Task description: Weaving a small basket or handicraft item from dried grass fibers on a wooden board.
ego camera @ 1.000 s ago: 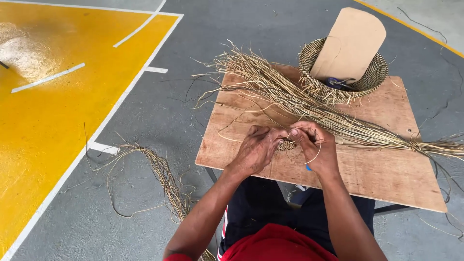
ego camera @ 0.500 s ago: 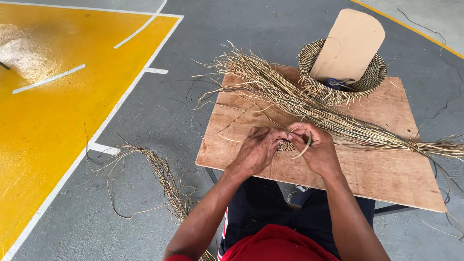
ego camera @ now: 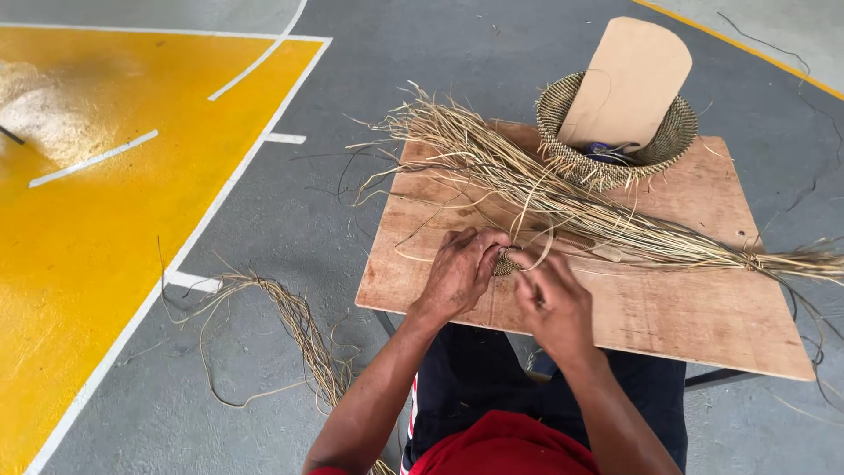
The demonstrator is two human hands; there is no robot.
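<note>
Fingers of both hands meet over a small coiled weaving start (ego camera: 505, 262), which lies on the plywood board (ego camera: 668, 308) near its front edge, just in front of the long bundle of dry straw (ego camera: 563, 198); from the head view, the only one we have, we judge that the coil wants steady pinching while a single strand (ego camera: 538, 237) is drawn snug round it, with the pull kept even so the fibre does not snap; our left hand (ego camera: 462, 273) is curled, knuckles up, grasping the coil between thumb and fingertips; our right hand (ego camera: 554, 303) is bent at the wrist, fingers closed on the looping strand just beside the coil; behind the bundle, at the board's far edge, stands a woven basket (ego camera: 615, 141) holding a tan card (ego camera: 626, 84); left of the board, loose straw (ego camera: 294, 325) lies on the grey floor (ego camera: 290, 211).
</note>
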